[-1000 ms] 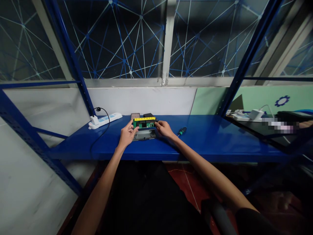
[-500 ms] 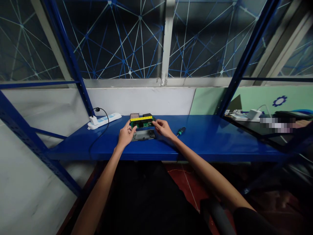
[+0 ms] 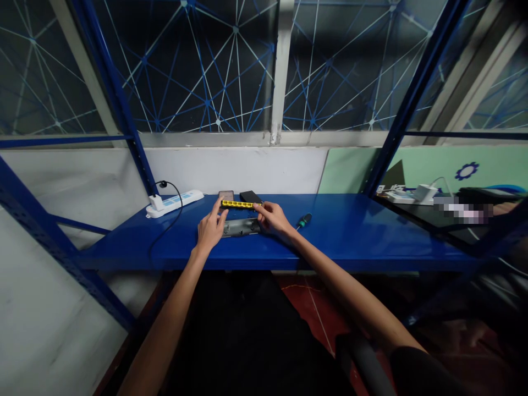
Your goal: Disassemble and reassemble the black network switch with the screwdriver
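A circuit board (image 3: pixel 238 204) with a row of yellow ports is held above the blue table, its ports turned toward me. My left hand (image 3: pixel 210 226) is at the board's left end, index finger along the edge and thumb just below. My right hand (image 3: pixel 272 216) pinches the right end between thumb and fingers. Under the board, a grey casing half (image 3: pixel 241 227) lies on the table, its inside facing up. The board's green face is mostly out of sight.
A green-and-black screwdriver (image 3: pixel 304 220) lies right of my hands. Behind the board are a black box-like piece (image 3: pixel 249 197) and a small flat item (image 3: pixel 226 194). A white power strip (image 3: pixel 181 202) with a black cable stands left. Blue posts (image 3: pixel 119 104) frame the table (image 3: pixel 342 231).
The board has been tilted, so its yellow ports now face me instead of its green face. My left thumb has shifted off the board's face. The casing half stays put.
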{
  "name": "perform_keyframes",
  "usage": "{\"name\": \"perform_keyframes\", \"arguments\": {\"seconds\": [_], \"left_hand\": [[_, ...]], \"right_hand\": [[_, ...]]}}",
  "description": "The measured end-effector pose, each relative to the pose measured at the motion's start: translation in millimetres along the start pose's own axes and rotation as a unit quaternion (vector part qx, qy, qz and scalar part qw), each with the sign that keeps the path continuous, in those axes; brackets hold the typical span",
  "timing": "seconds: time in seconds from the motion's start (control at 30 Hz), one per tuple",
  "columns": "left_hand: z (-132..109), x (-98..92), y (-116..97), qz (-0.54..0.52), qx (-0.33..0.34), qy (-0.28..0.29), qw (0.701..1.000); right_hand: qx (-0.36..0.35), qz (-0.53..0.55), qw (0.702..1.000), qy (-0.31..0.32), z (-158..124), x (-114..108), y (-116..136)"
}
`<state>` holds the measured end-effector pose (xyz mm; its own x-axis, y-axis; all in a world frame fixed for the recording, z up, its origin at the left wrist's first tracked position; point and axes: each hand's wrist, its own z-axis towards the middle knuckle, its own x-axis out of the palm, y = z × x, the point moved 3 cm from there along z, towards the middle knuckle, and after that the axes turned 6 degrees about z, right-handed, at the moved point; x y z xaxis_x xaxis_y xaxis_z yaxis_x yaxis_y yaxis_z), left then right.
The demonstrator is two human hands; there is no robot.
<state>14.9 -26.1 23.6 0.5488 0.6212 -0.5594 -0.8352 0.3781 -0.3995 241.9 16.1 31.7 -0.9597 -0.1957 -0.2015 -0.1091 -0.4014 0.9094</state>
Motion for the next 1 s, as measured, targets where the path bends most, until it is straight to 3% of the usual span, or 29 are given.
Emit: {"name": "perform_keyframes", "arguments": {"seconds": [0.3, 0.43, 0.63, 0.83, 1.0], "left_hand": [[4, 1.5, 1, -0.088, -0.018, 0.031, 0.995], [4, 0.9, 1, -0.079, 0.017, 0.015, 0.997], [2, 3.3, 4, -0.066, 0.014, 0.011, 0.998], [-1, -0.2, 4, -0.072, -0.004, 0.011, 0.997], [-3, -9.9, 3, -0.147, -0.056, 0.006, 0.988]], "right_hand": [[-0.153, -0.113, 0.979, -0.075, 0, -4, 8], [-0.194, -0.17, 0.964, -0.07, 0, -3, 7], [-0.239, -0.216, 0.944, -0.076, -1, -4, 5], [-0.218, -0.218, 0.949, -0.067, 0, -11, 7], [-0.158, -0.191, 0.968, -0.022, -1, -17, 8]]}}
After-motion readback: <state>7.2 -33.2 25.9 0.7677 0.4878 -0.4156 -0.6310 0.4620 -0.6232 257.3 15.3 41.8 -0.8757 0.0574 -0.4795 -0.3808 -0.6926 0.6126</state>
